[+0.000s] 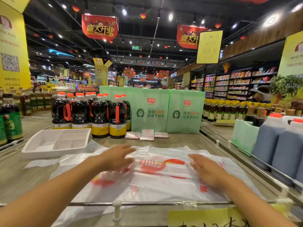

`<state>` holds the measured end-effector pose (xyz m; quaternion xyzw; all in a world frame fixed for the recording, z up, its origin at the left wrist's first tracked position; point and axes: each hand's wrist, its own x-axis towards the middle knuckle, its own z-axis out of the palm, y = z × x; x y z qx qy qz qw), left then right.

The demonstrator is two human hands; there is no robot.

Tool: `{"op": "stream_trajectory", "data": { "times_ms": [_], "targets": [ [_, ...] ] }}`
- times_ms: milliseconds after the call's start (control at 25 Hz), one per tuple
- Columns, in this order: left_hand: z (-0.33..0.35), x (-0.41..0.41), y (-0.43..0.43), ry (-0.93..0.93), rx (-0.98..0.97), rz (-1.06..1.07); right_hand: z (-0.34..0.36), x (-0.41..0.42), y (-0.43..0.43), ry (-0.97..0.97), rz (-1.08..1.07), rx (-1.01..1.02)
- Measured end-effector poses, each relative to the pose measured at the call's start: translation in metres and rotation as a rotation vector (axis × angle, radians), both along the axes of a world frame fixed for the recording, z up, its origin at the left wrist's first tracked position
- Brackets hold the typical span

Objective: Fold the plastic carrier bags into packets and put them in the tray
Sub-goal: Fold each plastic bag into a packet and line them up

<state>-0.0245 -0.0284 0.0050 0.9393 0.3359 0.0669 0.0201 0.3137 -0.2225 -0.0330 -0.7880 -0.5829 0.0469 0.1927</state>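
Two hands, the left hand (117,157) and right hand (206,169), lay with fingers straight, gripping nothing, on a translucent white red-printed plastic carrier bag (157,166) spread on the counter (180,140). A white compartmented plastic tray (32,145) sat at ten o'clock, and three folded bag packets (146,135) at twelve.

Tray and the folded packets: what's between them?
In the head view, two dark sauce bottles with yellow labels stand between the tray and the packets.
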Motion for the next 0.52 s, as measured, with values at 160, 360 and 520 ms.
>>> {"op": "stream_trajectory", "data": {
  "times_ms": [160,360,520],
  "targets": [
    [-0.006,0.079,-0.051,0.044,-0.161,-0.245,0.005,0.003,-0.008,0.108,-0.113,0.154],
    [-0.030,0.126,-0.053,0.167,-0.189,-0.289,0.008,0.012,-0.012,0.315,-0.151,0.167],
    [-0.040,0.111,-0.027,0.134,-0.197,-0.229,0.011,0.005,-0.012,0.348,-0.048,0.004]
  ]
}}
